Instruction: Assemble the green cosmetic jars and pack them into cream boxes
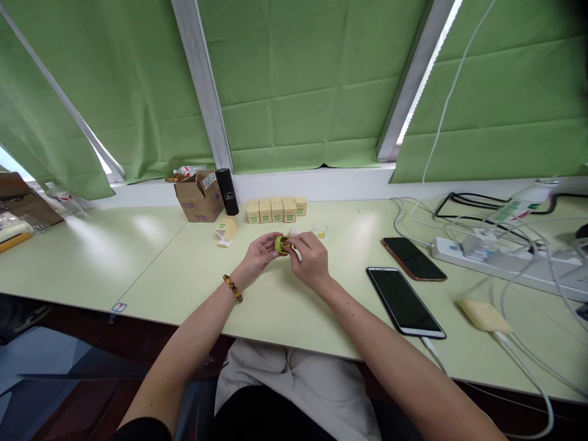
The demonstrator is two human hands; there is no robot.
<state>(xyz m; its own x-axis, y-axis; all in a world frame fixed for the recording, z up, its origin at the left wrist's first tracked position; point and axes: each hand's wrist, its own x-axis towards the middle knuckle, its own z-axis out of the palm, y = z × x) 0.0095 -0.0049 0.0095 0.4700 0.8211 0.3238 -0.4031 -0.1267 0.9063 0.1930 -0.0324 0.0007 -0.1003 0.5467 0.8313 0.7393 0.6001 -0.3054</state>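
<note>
A small yellow-green round container (280, 245), hollow on the side turned to me, is held above the table between both hands. My left hand (260, 254) grips its left side with thumb and fingers. At the right rim and opening, my right hand (310, 256) has its fingers closed in a pinch; they cover part of the inside, and I cannot tell if they hold a smaller piece there. Left of the hands stands an opened small cream carton (226, 231), its flap folded out. Just behind my right hand lies a small clear piece with a yellow-green spot (320, 233).
Several small cream cartons (277, 211) stand in a row behind the hands. A brown cardboard box (201, 199) and a black cylinder (226, 191) stand at back left. To the right lie two phones (407, 300), a yellow case (484, 316), a power strip (505, 262) and tangled cables.
</note>
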